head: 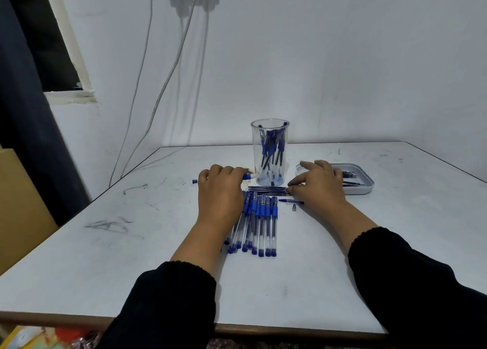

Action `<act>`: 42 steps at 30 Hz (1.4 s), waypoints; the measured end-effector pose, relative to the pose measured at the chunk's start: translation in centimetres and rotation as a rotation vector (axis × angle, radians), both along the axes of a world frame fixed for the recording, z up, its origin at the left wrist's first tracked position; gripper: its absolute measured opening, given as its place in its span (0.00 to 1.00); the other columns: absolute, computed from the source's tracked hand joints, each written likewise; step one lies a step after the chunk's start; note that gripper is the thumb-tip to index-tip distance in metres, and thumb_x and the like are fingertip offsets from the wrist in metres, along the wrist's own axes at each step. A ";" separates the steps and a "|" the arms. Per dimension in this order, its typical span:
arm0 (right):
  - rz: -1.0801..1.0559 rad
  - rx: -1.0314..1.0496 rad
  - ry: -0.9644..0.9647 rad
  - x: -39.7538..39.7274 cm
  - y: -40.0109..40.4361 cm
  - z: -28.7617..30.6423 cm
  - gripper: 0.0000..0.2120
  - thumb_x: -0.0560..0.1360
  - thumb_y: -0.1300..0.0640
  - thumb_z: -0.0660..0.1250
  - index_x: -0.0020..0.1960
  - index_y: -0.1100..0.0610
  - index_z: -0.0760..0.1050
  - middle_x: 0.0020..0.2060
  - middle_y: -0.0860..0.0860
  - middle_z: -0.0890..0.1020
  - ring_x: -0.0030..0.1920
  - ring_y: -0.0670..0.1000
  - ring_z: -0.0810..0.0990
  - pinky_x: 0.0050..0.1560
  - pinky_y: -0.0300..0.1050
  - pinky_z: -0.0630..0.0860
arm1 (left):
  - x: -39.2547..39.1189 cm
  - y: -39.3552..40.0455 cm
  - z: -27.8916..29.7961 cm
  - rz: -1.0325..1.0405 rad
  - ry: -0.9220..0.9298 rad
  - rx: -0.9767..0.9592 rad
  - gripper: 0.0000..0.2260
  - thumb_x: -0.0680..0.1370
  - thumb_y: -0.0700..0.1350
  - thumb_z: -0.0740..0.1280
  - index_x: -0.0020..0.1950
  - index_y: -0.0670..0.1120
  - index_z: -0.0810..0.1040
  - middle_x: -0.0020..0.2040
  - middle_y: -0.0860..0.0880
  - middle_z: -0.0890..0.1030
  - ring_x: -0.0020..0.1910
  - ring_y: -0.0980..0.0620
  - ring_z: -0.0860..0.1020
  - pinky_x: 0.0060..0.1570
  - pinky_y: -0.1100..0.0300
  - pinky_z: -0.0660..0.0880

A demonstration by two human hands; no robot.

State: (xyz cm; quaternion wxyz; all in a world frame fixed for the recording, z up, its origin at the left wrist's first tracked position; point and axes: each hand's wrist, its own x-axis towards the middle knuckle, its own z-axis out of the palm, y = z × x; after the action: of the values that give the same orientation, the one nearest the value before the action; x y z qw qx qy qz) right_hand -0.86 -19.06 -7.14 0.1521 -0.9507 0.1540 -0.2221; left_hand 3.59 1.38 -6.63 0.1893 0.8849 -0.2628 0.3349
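Several blue pens [261, 224] lie side by side on the white table [163, 264], caps toward me. My left hand [220, 190] sits above their far ends, its fingers curled round a blue pen part [247, 176]. My right hand [320, 185] reaches left, and its fingertips touch the end of a row of dark ink refills [268, 189]. A clear plastic cup [270, 152] full of blue pens stands just behind the refills. A loose pen piece [290, 201] and a grey tip [294, 208] lie under my right hand.
A shallow grey tray [365, 186] with more refills sits right of my right hand. A small blue cap [195, 181] lies left of my left hand. Cables hang down the wall at the back left. Table edges run along the front and left.
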 end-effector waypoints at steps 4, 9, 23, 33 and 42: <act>-0.016 0.023 -0.200 -0.2 -1.2 0.2 0.10 0.77 0.52 0.65 0.54 0.47 0.83 0.65 0.48 0.76 0.67 0.52 0.67 0.66 0.52 0.61 | -0.3 -0.4 -0.1 -0.025 -0.007 0.006 0.15 0.73 0.33 0.66 0.57 0.47 0.80 0.49 0.48 0.82 0.52 0.44 0.74 0.56 0.52 0.61; -0.120 0.199 -0.120 -1.1 -3.9 0.5 0.13 0.76 0.55 0.63 0.59 0.51 0.81 0.56 0.52 0.82 0.60 0.56 0.76 0.62 0.54 0.69 | -0.3 -0.5 -0.4 -0.052 -0.044 0.007 0.16 0.69 0.31 0.69 0.53 0.45 0.81 0.46 0.48 0.83 0.48 0.43 0.76 0.53 0.49 0.66; -0.283 0.197 0.114 -0.7 -5.0 0.5 0.10 0.69 0.59 0.61 0.42 0.53 0.81 0.39 0.49 0.81 0.44 0.53 0.77 0.43 0.43 0.68 | -0.9 -0.9 -0.1 -0.069 -0.011 0.041 0.15 0.73 0.33 0.66 0.55 0.47 0.80 0.51 0.49 0.82 0.52 0.45 0.74 0.55 0.52 0.62; -0.250 0.185 -0.034 -0.5 -5.1 0.2 0.11 0.76 0.58 0.60 0.49 0.48 0.80 0.48 0.50 0.82 0.52 0.54 0.78 0.52 0.47 0.71 | -1.5 -0.7 0.3 -0.080 0.034 0.066 0.13 0.78 0.38 0.62 0.60 0.49 0.77 0.56 0.51 0.80 0.57 0.47 0.71 0.59 0.54 0.58; 0.188 0.163 -0.269 -1.2 -2.0 1.7 0.07 0.79 0.59 0.61 0.49 0.52 0.77 0.45 0.47 0.80 0.48 0.50 0.76 0.57 0.54 0.70 | -1.3 -0.6 0.3 -0.114 0.048 0.054 0.12 0.80 0.44 0.61 0.62 0.52 0.77 0.55 0.50 0.81 0.54 0.47 0.73 0.55 0.53 0.62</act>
State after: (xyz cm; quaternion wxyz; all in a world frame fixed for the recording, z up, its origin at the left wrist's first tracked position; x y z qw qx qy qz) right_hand -2.06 -21.01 -5.39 0.2681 -0.9071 0.0602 -0.3188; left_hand 2.33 0.77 -6.35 0.1903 0.8810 -0.3172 0.2951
